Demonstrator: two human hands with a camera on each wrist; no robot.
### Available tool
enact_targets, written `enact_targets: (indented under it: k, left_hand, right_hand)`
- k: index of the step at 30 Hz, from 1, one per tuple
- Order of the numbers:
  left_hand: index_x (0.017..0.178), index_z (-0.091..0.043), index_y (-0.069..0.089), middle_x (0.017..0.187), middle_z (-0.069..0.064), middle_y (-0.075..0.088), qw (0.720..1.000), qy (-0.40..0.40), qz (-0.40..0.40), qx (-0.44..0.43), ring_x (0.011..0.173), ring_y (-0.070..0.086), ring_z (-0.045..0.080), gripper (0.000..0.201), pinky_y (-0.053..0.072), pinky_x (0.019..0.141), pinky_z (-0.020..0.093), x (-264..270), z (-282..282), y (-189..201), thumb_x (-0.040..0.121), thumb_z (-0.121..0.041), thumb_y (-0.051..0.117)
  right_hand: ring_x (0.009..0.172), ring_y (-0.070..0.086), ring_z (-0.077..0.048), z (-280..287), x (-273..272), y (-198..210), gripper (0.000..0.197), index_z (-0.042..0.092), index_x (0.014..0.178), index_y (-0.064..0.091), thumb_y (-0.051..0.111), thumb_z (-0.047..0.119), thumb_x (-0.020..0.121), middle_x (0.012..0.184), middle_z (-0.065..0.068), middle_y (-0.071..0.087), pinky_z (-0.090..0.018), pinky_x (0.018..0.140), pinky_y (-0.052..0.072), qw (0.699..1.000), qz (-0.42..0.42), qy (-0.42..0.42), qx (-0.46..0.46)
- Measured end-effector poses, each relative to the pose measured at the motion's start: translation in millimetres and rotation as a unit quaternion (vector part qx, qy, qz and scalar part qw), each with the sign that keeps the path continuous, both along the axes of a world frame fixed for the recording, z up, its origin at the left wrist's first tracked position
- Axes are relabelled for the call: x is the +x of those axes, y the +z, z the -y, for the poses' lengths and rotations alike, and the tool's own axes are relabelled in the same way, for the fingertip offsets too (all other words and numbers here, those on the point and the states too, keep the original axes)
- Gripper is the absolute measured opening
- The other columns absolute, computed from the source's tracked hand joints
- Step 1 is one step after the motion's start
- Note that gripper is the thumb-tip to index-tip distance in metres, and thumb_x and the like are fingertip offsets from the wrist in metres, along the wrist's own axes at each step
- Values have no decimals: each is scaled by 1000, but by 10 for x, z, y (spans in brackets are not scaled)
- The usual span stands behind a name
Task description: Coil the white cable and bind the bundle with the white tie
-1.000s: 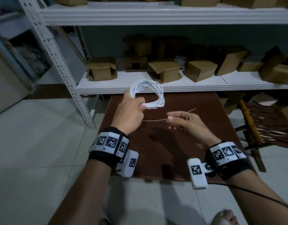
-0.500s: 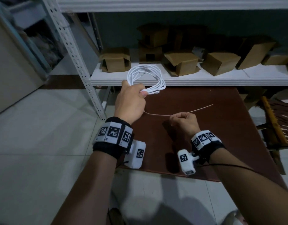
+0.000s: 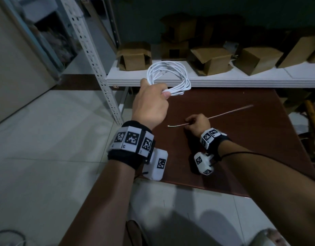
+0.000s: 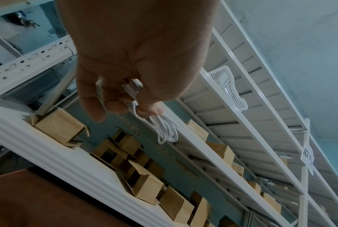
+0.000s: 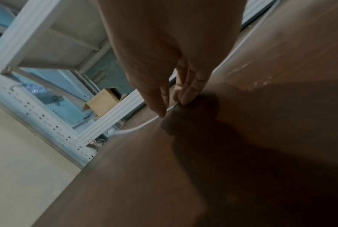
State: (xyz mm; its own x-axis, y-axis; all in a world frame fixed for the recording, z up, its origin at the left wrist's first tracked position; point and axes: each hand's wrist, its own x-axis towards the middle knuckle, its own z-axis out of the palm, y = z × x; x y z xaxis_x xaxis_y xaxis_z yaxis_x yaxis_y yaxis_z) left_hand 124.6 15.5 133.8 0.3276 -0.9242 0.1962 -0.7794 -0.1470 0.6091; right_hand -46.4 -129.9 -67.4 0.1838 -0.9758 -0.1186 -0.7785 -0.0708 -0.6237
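Observation:
The white cable (image 3: 169,77) is wound into a loose coil of several loops. My left hand (image 3: 155,87) grips the coil at its lower edge and holds it up in front of the shelf. In the left wrist view my curled fingers (image 4: 113,106) close around the cable (image 4: 165,130), which hangs past them. The thin white tie (image 3: 229,112) lies nearly straight on the brown table (image 3: 241,157). My right hand (image 3: 189,122) is down on the table and pinches the tie near its left end. In the right wrist view the tie (image 5: 137,127) runs between thumb and fingertips (image 5: 183,99).
A white shelf (image 3: 241,80) with several cardboard boxes (image 3: 133,57) runs behind the table. A perforated metal post (image 3: 93,55) stands at the left. A wooden chair (image 3: 312,118) is at the right edge. Pale floor tiles surround the low table.
My right hand has come down from the air to the table with the tie, which now lies on the surface. The left hand keeps holding the coil up.

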Motion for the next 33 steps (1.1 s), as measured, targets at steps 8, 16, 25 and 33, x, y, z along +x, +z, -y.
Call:
enact_targets:
  k: [8, 16, 25, 33]
  left_hand:
    - [80, -17, 55, 111, 6, 42, 999, -26, -16, 14, 87, 45, 25, 30, 34, 76, 34, -73, -8, 30, 108, -27, 52]
    - [70, -26, 53, 108, 8, 47, 995, -67, -69, 18, 93, 50, 29, 37, 38, 79, 37, -212, -8, 1, 107, -28, 53]
    - [67, -19, 53, 59, -5, 48, 966, -122, -228, -2, 68, 55, 26, 33, 57, 79, 54, -597, -15, -98, 95, -36, 51]
    - [66, -20, 53, 60, -4, 46, 952, -127, -279, 9, 63, 49, 20, 42, 56, 69, 45, -809, 83, -191, 108, -20, 52]
  right_hand:
    - [110, 60, -35, -317, -212, 98, 7, 20, 98, 73, 69, 15, 95, 110, -11, 64, -44, 88, 55, 975, -175, 126, -62]
    - [94, 60, -31, -715, -738, 629, 29, 28, 83, 56, 59, -1, 89, 92, 0, 64, -43, 82, 50, 984, -89, 98, -122]
    - [77, 71, -12, -1115, -1168, 1399, 22, 25, 87, 67, 67, 5, 98, 72, 5, 75, -32, 80, 52, 975, 160, 3, -153]
    - [66, 65, -4, -1237, -1071, 1542, 9, -3, 97, 77, 74, 6, 97, 73, -8, 75, -14, 70, 51, 928, 365, -16, -70]
